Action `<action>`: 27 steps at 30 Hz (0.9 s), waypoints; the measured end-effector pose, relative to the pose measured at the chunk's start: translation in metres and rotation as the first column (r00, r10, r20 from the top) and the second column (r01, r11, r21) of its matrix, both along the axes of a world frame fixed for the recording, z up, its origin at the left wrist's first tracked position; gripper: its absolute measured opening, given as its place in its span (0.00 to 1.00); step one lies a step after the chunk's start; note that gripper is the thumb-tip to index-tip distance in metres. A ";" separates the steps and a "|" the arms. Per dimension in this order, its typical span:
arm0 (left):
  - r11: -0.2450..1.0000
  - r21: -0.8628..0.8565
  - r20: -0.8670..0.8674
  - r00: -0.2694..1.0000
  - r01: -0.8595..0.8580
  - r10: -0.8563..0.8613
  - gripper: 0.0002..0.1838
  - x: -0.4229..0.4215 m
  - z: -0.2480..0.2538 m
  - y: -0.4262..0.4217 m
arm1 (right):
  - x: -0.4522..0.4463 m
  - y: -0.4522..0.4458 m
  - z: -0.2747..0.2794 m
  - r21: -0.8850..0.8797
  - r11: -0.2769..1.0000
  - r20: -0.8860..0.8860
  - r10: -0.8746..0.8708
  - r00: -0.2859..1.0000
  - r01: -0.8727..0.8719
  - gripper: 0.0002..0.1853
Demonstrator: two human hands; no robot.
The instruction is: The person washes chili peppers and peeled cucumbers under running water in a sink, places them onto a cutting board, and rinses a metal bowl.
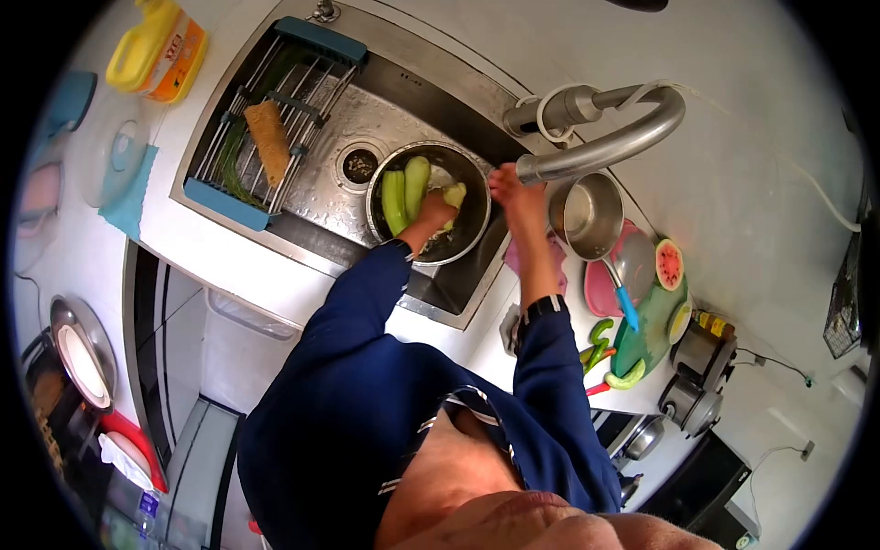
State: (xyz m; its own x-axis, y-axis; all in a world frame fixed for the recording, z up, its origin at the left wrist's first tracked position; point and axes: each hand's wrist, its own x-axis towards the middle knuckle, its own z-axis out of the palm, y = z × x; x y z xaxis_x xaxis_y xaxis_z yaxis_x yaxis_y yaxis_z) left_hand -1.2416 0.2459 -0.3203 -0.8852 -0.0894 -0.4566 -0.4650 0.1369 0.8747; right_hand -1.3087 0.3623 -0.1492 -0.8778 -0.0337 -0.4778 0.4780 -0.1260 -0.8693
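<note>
Sink wall (483, 270) closely flanks pot (475, 226), left hand (434, 215) gripping pale vegetable (455, 194), right hand (519, 200) at faucet (600, 158), grip unclear

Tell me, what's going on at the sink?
A person in a dark blue top is working at a rectangular steel sink. Their left hand is inside a round metal bowl, holding a pale green vegetable piece; two long light-green vegetables lie in the bowl too. Their right hand is by the end of the curved silver metal faucet, though I can't tell whether it touches.
</note>
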 end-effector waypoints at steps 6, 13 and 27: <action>0.528 0.671 0.507 0.842 -0.521 0.186 0.16 0.034 0.079 -0.069 | 0.041 -0.035 -0.168 0.912 0.410 -0.059 0.156 0.986 -0.010 0.11; 0.582 0.673 0.450 0.877 -0.457 0.168 0.24 0.048 0.094 -0.109 | 0.067 -0.050 -0.129 -0.293 0.951 0.231 -0.026 0.972 0.095 0.16; 0.576 0.774 0.033 0.892 0.262 -0.450 0.24 0.056 0.141 -0.044 | 0.075 -0.030 -0.016 0.473 0.857 -0.158 0.312 0.937 -0.206 0.09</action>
State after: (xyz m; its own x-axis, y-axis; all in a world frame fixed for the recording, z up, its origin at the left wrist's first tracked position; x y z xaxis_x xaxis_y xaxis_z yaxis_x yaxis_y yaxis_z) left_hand -1.1853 0.2020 -0.1798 -0.6457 0.6585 -0.3867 -0.7004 -0.3089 0.6434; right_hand -1.2333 0.3325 -0.1656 -0.9506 -0.1066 -0.2917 0.2280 0.3981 -0.8885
